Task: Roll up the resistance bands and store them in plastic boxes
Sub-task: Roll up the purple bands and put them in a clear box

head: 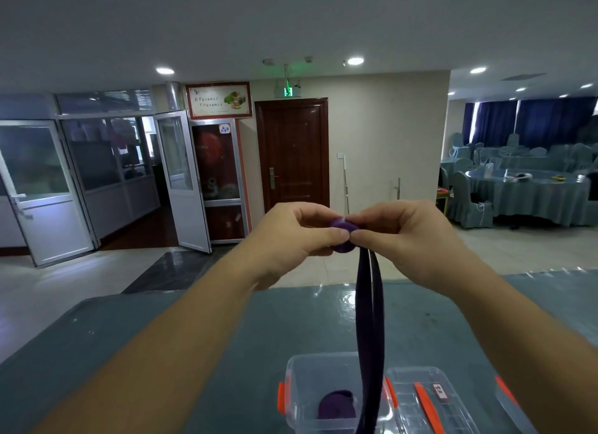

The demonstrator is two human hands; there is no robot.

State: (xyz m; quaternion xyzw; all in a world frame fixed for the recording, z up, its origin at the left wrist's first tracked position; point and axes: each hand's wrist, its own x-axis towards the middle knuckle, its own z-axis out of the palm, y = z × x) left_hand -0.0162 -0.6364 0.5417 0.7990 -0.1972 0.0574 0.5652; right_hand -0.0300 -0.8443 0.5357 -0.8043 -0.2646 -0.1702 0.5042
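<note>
I hold a purple resistance band (370, 320) up in front of me with both hands. Its top end is wound into a small roll (343, 226) pinched between my left hand (299, 236) and my right hand (407, 236). The loose length hangs straight down over an open clear plastic box (302, 373) with orange latches at the table's near edge. Inside that box lies another rolled purple band (336, 404).
The box's clear lid (417, 398) with an orange handle lies to the right of it on the blue-grey table (194, 336). Beyond the table are a tiled floor, a brown door (293, 152), glass doors at the left and covered dining tables at the right.
</note>
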